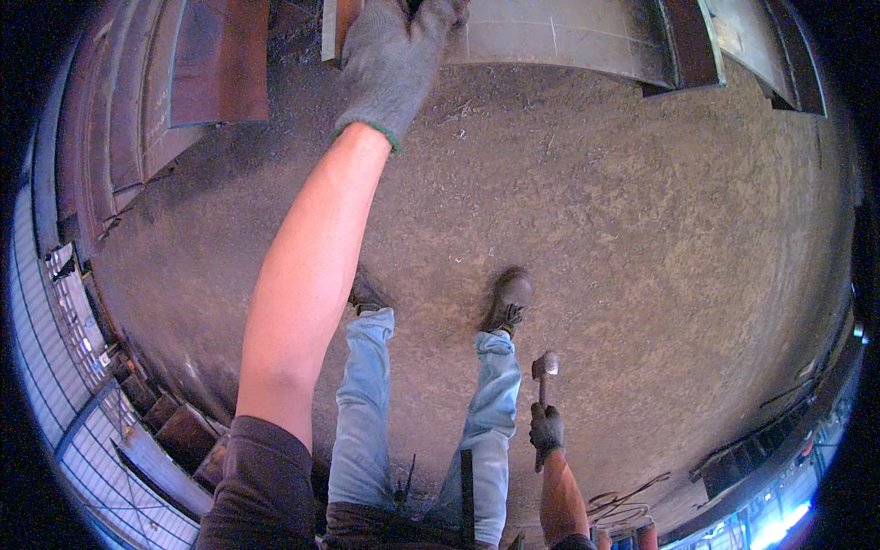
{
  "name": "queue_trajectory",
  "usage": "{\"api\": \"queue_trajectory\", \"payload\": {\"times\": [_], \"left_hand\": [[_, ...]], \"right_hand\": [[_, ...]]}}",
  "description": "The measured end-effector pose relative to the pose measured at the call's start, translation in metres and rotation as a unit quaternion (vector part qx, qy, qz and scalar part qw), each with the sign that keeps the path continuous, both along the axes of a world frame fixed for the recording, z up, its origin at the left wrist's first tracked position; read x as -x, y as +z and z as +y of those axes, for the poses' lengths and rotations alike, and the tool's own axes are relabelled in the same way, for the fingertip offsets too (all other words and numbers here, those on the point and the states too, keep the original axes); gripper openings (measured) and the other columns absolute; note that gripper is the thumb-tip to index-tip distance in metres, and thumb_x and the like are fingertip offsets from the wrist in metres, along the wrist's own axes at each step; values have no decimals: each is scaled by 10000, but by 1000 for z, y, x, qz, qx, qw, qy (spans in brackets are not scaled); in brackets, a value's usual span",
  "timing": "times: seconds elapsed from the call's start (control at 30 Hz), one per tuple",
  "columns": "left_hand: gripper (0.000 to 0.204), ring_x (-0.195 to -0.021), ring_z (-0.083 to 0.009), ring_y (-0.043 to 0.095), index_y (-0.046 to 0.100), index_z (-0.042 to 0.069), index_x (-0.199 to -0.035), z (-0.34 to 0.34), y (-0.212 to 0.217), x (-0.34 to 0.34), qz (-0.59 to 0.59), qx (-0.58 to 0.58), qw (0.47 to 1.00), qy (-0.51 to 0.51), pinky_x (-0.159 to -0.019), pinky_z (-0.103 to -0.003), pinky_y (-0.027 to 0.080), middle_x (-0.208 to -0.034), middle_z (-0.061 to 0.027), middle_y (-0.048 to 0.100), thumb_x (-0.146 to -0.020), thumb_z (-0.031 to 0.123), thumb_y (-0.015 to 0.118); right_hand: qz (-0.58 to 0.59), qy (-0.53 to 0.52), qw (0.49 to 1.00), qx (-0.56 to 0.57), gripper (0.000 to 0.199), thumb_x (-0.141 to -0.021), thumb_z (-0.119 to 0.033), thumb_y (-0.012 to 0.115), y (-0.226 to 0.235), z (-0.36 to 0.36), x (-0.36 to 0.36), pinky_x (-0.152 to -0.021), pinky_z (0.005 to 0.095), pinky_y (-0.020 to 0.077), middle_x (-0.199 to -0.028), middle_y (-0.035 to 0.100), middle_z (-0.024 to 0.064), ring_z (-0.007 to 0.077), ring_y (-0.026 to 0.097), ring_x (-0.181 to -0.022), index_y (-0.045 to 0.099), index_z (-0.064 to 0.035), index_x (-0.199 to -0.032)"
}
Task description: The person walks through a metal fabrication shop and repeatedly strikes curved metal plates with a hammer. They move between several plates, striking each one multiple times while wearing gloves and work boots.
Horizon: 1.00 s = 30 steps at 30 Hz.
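My left hand (390, 69), in a grey knit glove with a green cuff, reaches far forward to the steelwork at the top. Its thumb points right, beside the near edge of a grey steel beam (568, 37). The other fingers are mostly cut off by the picture's edge, so their grip does not show. Just left of the glove stands a rust-red steel plate end (341, 26) with a bright edge. Low at my right side, my right hand (547, 429), in a dark glove, is closed around the handle of a hammer (546, 365), its head pointing forward.
Rust-brown steel beams (220, 64) stand at the far left, and another beam end (775, 55) at the far right. My boots (510, 298) stand on a brown, debris-strewn floor (632, 229). Cables or hoses (623, 500) lie at the lower right; steel pieces (183, 435) are stacked lower left.
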<state>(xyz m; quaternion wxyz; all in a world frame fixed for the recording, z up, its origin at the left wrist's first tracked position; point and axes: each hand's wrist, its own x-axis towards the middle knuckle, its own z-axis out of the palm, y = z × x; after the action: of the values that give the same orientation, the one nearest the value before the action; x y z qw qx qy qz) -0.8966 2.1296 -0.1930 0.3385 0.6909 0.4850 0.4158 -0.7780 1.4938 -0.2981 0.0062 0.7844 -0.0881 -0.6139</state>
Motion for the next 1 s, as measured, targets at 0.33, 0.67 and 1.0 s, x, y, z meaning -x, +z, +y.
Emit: {"api": "queue_trajectory", "payload": {"times": [0.33,0.67,1.0], "left_hand": [[237,-889,-136,628,623,25,-1135,-2,3,4,-14,53,998,12,-799,-327,533,-930,-41,654,-994,209,673],[276,-909,-207,678,666,36,-1150,0,7,20,65,-35,997,8,-803,-349,541,-964,-84,708,-960,233,701],[419,-1011,-233,738,698,118,-1221,-2,5,18,-22,99,994,-31,-906,-375,571,-1075,-102,770,-884,348,791]], "right_hand": [[-7,12,1000,1,379,-973,-456,625,12,-3,-1,-407,353,446,-630,524,28,177,538,-460,514,-98,-921],[-100,205,958,-172,419,-1009,-427,606,58,88,-8,-595,483,483,-688,630,199,323,673,-673,587,-21,-908],[-15,-99,783,-613,231,-1026,-258,619,219,424,-52,-617,314,539,-864,693,140,192,651,-747,631,-30,-1062]]}}
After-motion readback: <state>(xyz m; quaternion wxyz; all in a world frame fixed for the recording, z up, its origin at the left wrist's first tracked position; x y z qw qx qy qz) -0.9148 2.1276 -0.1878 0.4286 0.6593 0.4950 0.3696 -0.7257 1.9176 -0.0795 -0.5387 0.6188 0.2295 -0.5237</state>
